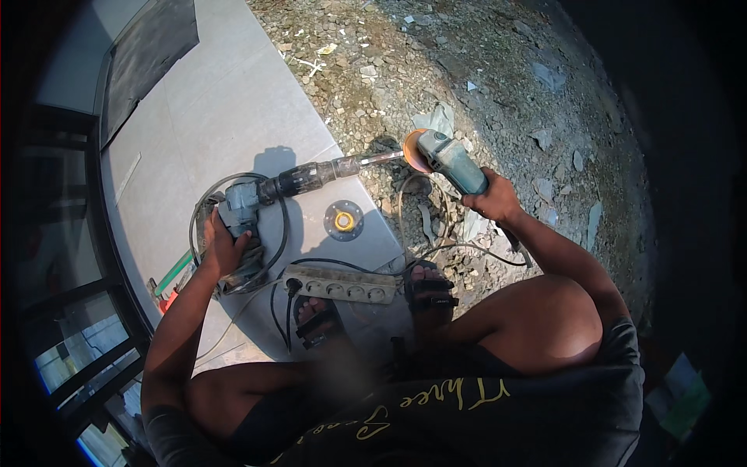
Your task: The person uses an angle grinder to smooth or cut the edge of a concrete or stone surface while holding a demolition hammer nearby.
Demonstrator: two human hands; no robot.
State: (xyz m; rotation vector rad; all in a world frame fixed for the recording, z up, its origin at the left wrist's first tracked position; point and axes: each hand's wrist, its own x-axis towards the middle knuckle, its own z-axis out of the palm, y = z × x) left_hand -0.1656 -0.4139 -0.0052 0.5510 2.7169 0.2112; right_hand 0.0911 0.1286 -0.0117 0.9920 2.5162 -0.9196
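My left hand [226, 245] is wrapped round the rear body of a demolition hammer [292, 181], which lies across the tiles with its nose to the right. From that nose a metal chisel bit [380, 157] sticks out past the tile edge. My right hand [494, 198] grips the back of a teal angle grinder [455, 163]. The grinder's orange disc [415, 151] is against or very close to the tip of the bit; I cannot tell if they touch. A round grey disc with a yellow centre [343, 221] lies on the tile below the hammer.
A power strip [338, 285] with a black plug [293, 286] sits before my sandalled feet. Cables loop round the hammer and across the gravel [373, 70]. Green and red tools [173, 280] lie at left beside a dark-framed window [70, 311]. A dark sheet [152, 58] lies farther back.
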